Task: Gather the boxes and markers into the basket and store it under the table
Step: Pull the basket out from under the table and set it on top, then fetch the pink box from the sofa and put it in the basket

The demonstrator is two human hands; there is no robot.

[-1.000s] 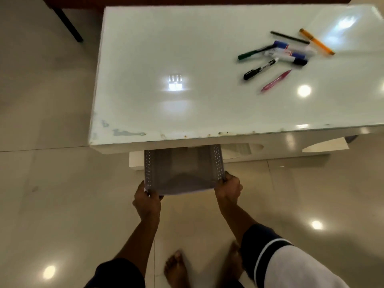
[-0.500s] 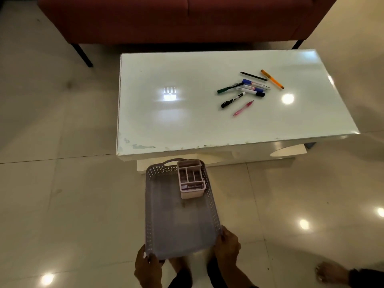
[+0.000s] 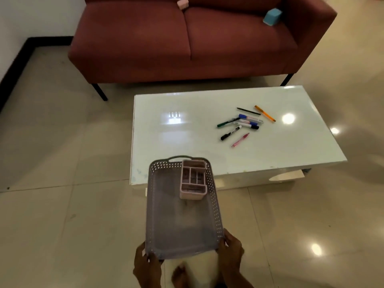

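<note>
Two hands hold a grey perforated plastic basket [image 3: 182, 225] in the air before a white glossy low table [image 3: 187, 142].

Left hand [image 3: 148, 265] and right hand [image 3: 230, 250] each grip a near corner, fingers curled over the rim. Inside, at the far right end, stands a pink compartmented plastic organiser box [image 3: 193, 179]. Loose markers and pens [image 3: 243, 122] lie clustered on the tabletop's right half, well apart from the basket. Behind the table, a maroon fabric sofa [image 3: 187, 38] bears a small pink box [image 3: 182, 3] and a light blue box [image 3: 272, 16]. The basket's far end overlaps the table's near edge.
</note>
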